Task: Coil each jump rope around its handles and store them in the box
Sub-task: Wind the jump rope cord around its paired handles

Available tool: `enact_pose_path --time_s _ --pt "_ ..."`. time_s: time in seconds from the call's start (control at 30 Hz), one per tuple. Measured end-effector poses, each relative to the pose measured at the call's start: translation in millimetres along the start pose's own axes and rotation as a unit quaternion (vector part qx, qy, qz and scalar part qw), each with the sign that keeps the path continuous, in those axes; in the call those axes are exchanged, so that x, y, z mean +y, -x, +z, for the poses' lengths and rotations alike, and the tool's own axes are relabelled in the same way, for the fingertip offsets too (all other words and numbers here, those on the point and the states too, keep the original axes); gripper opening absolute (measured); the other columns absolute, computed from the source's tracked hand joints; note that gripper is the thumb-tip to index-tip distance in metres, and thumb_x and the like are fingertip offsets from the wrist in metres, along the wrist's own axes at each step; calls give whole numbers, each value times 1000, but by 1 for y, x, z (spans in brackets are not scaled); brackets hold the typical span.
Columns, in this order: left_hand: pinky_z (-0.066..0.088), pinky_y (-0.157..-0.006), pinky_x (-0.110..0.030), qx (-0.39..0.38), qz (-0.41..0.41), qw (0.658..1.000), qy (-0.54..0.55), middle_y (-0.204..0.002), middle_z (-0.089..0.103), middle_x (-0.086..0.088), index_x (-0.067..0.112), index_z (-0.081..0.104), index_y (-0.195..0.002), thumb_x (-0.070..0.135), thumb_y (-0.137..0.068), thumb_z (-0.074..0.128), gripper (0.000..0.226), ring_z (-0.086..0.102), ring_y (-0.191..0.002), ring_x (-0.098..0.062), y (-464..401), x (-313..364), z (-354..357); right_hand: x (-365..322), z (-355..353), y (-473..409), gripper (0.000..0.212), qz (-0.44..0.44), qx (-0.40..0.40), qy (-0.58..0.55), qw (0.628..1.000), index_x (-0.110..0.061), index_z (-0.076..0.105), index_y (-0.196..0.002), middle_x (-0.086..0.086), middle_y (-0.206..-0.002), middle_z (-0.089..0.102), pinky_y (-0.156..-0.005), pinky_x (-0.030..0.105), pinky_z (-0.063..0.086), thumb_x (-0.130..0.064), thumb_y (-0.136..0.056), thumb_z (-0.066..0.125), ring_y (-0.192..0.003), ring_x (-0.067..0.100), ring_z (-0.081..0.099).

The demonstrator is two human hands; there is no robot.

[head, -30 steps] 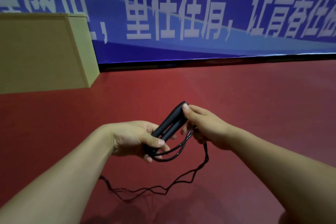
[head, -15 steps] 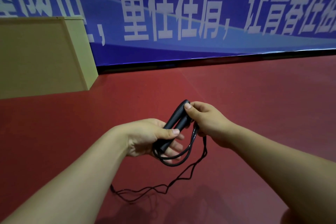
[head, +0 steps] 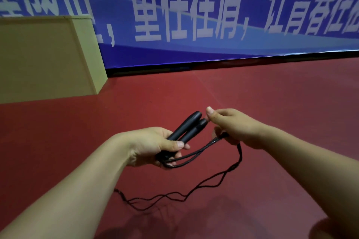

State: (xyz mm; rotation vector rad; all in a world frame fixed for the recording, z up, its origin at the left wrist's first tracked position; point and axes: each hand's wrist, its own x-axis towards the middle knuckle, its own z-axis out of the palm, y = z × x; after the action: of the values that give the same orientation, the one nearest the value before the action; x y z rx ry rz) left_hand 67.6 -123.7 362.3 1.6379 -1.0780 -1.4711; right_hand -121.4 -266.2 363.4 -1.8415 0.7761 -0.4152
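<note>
Winding a black jump rope (head: 202, 190) round its 2 smooth rounded handles (head: 186, 132).
Left hand (head: 153, 145) grips both handles; right hand (head: 235, 128) pinches thin cord loops; slack trails on red floor (head: 272, 103).

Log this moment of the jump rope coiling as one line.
step: coiling | left hand: grips both handles | right hand: pinches rope | rope tail: trails over red floor | box: unseen
</note>
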Motion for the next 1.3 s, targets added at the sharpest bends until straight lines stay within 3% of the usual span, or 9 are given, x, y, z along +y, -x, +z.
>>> enact_pose_path --time_s 0.1,0.27,0.33,0.47,0.67,0.83,0.93,1.13,1.3 --pt "51 -56 -23 10 -25 999 -39 -68 54 2 6 64 -118 15 -97 58 24 56 -58 -9 9 -12 -13 3 -14 9 59 17 -108 53 993 -9 66 -108 6 -69 58 -50 27 32 -59 -77 60 -52 13 39" --pt "47 -48 -20 14 -73 987 -141 -64 56 2 10 61 -104 12 -98 57 8 54 -55 -9 22 -24 -32 6 -14 9 24 20 -205 142 968 -12 70 -103 4 -73 63 -61 28 45 -14 -81 77 -63 16 52" --pt "45 -46 -20 30 -84 983 -162 -63 54 2 11 58 -96 11 -98 56 2 51 -53 -8 26 -28 -38 9 -14 8 12 12 -168 215 962 -12 72 -86 0 -66 64 -58 26 46 -24 -85 75 -59 14 54" --pt "34 -39 -17 46 -77 991 -102 -66 48 -1 10 57 -91 15 -98 57 9 46 -50 -8 33 -31 -47 13 -18 6 43 6 -71 268 961 -13 70 -72 -1 -62 64 -60 26 48 -52 -89 61 -57 10 56" --pt "30 -33 -13 -4 -29 1000 -1 -67 51 -2 9 68 -90 34 -88 60 26 43 -52 -8 36 -20 -41 9 -14 1 49 -48 7 137 989 -13 62 -75 0 -70 51 -68 33 47 -61 -83 56 -66 13 50" --pt "31 -32 -12 -66 -3 997 36 -73 51 -3 3 68 -109 55 -63 83 71 43 -53 -6 33 -19 -42 5 -9 2 29 -57 -16 73 996 -16 61 -79 -7 -67 49 -62 27 42 -44 -85 67 -63 9 44" --pt "31 -33 -12 -102 0 995 22 -70 54 1 -6 58 -122 59 -48 89 104 45 -52 -7 31 -16 -36 7 -7 0 33 -70 25 42 996 -13 62 -81 -6 -65 48 -58 26 39 -45 -81 69 -61 9 42" --pt "35 -37 -12 -176 -15 983 -49 -75 57 1 1 62 -122 63 -48 87 100 48 -55 -7 26 -9 -16 2 -1 -6 22 -113 123 -43 985 -16 62 -75 -14 -54 48 -49 18 34 -33 -86 71 -50 4 39" --pt "36 -40 -12 -215 14 975 -59 -75 56 3 4 63 -122 61 -56 84 89 50 -54 -6 24 5 -8 3 2 -10 23 -73 153 -33 985 -15 65 -71 -14 -52 49 -45 13 32 -31 -84 75 -43 -2 37"
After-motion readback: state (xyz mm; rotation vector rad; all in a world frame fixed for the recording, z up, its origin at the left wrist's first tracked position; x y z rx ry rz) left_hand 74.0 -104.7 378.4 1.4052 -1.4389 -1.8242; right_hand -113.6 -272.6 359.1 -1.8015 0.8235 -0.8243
